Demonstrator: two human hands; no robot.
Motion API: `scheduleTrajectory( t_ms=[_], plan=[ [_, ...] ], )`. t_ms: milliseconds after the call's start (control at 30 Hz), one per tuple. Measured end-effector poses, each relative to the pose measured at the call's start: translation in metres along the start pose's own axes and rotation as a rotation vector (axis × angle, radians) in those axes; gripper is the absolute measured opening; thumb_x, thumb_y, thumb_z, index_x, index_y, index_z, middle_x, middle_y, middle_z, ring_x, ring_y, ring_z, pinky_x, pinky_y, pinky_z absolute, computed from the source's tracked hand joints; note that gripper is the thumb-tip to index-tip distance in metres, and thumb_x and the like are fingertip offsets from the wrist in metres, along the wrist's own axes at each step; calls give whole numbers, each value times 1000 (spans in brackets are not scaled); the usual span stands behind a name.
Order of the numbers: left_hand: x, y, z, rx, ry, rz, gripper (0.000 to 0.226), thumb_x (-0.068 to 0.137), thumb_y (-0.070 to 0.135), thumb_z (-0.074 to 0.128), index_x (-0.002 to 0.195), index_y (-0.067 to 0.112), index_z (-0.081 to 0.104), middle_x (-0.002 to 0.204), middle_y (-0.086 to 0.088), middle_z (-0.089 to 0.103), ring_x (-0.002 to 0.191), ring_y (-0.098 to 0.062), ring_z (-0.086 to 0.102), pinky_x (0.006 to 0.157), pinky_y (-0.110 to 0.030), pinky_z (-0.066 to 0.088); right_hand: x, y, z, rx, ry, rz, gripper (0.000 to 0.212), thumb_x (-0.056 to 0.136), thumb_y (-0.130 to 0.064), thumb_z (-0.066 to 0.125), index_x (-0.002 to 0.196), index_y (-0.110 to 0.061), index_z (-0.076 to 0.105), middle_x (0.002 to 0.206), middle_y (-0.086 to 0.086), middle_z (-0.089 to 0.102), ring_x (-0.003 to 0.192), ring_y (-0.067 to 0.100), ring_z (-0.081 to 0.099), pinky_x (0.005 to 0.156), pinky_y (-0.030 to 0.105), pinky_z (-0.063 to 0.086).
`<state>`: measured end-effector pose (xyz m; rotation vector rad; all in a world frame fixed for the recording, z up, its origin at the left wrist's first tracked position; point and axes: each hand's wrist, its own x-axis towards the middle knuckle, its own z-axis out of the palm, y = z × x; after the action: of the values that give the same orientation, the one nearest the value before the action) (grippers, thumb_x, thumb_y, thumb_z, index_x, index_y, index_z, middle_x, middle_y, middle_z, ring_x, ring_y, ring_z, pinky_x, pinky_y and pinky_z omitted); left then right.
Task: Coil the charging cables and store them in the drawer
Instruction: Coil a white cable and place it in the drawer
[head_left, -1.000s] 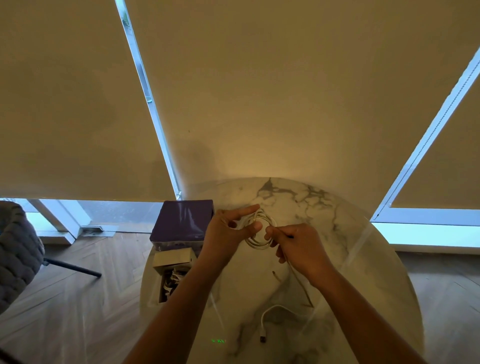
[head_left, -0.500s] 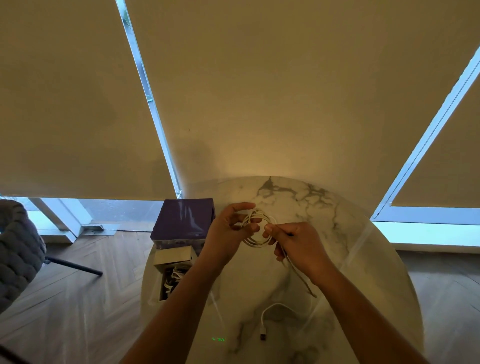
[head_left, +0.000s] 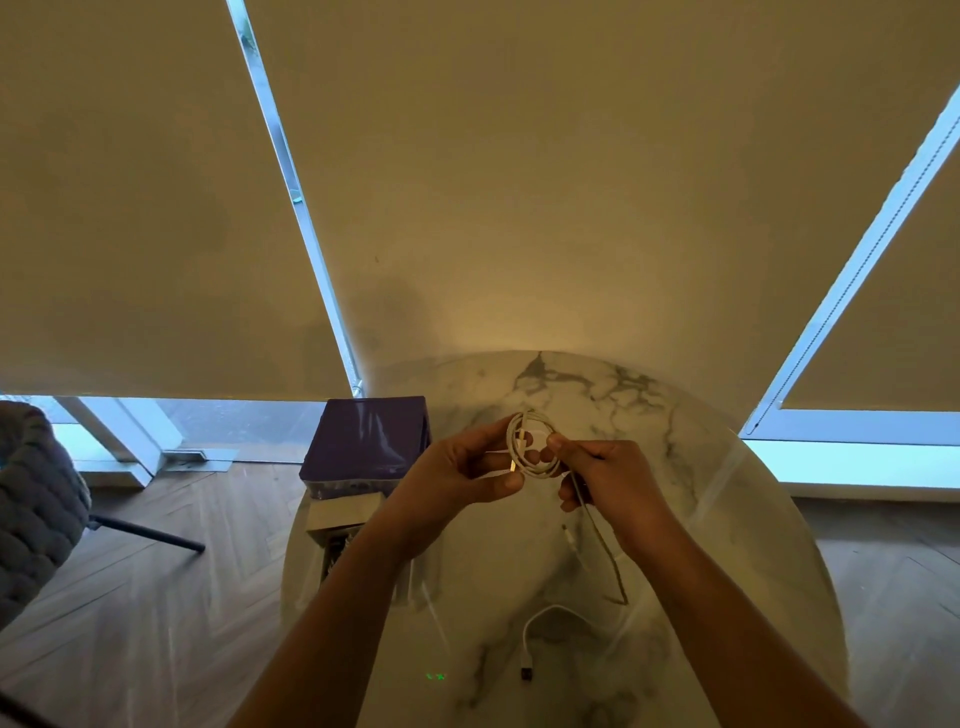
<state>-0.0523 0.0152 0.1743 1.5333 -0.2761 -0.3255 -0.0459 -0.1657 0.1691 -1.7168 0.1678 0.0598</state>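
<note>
A white charging cable (head_left: 535, 447) is wound into a small coil above the round marble table (head_left: 727, 519). My left hand (head_left: 457, 478) pinches the coil's left side between thumb and fingers. My right hand (head_left: 608, 478) grips the coil's right side, and the cable's loose tail (head_left: 597, 525) hangs down from this hand. The cable's other end with its plug (head_left: 527, 670) lies on the table near the front. A purple drawer box (head_left: 363, 441) stands at the table's left edge, with its open drawer (head_left: 337, 512) below holding white cables, partly hidden by my left forearm.
Beige roller blinds (head_left: 519, 182) cover the windows behind the table. A grey padded chair (head_left: 31, 499) stands on the wooden floor at the far left. A small green light spot (head_left: 435, 676) shows on the table's front.
The coil has turned more upright and tighter between my hands. My left hand's fingers have closed further round it, and more of the loose tail has been drawn in.
</note>
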Motion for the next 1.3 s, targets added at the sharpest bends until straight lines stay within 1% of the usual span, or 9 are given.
scheduleTrajectory(
  t_ms=[267,433,567,667,767,933,1067,1167,1300],
  plan=[
    [1,-3,-1,58,97,69,46,83,-7,61,123,16,59,103,4,74,100,-12,68,81,-19,52,-1,3,1,149,-93,86,22,91,-21,62,89,-2,74,69,10,67,48,14,55,50,26,50],
    [3,-7,-7,95,81,35,42,87,-8,57,118,19,64,108,-2,73,105,-17,67,89,-26,53,0,5,1,54,-24,8,21,91,-20,62,77,-11,75,68,10,68,46,14,55,54,30,52],
    [5,-5,-10,147,33,-44,40,88,-9,56,111,22,66,104,-3,73,100,-15,67,82,-21,54,1,5,-1,-112,44,-63,23,92,-23,62,75,-14,75,51,-5,61,40,7,53,48,18,47],
    [7,-4,-9,50,-12,-135,36,89,-7,53,108,20,67,103,-3,71,101,-17,66,85,-25,55,2,6,1,-183,79,-96,24,92,-26,62,73,-19,74,58,-2,65,42,6,53,50,21,49],
    [8,-5,-7,-69,-8,-197,24,93,8,55,109,18,69,107,-8,70,102,-22,66,88,-30,55,3,8,3,-251,108,-116,25,91,-29,62,69,-25,73,62,-3,68,46,5,54,59,31,53],
    [9,-12,-3,-27,136,-159,16,93,16,56,100,14,70,91,-3,72,86,-17,69,76,-24,56,2,10,5,-284,94,-147,23,91,-30,62,73,-24,75,68,-4,70,50,5,56,66,35,54],
    [7,-17,-3,19,183,-195,15,93,18,58,100,11,69,90,-6,70,74,-14,68,73,-29,59,2,15,6,-457,112,-252,21,92,-33,60,82,-24,75,80,-2,70,71,12,61,73,34,52],
    [7,-19,-1,18,212,-196,16,93,22,58,100,13,70,95,-7,72,82,-17,70,75,-30,59,1,17,8,-547,136,-308,23,93,-34,57,88,-22,76,84,-1,68,75,11,59,72,27,47],
    [9,-19,1,-83,292,-179,20,92,25,59,97,11,72,95,-8,74,90,-21,70,76,-29,58,3,13,9,-498,128,-273,24,93,-35,57,91,-21,76,85,-4,71,76,9,61,75,28,49]
  ],
)
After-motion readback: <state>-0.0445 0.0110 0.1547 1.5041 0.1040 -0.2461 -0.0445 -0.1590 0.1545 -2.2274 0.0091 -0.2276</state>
